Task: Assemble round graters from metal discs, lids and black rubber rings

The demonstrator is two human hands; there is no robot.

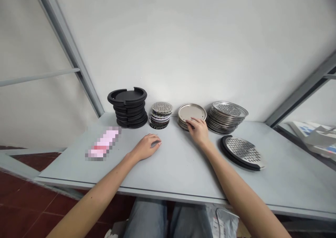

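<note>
My right hand is at the near rim of a stack of plain round metal trays. Its thumb and fingers close on the edge of the top tray. My left hand rests on the table, fingers lightly curved, thumb apart from them, nothing held. Behind it stands a short stack of perforated metal discs. A tall stack of black ring-shaped holders rises further left. Right of the trays is a stack of larger round metal graters.
A grater set in a black holder lies at the right of the grey table. A blurred-out pink item lies at left. Metal frame posts flank the table, with a white wall behind. Papers are at far right.
</note>
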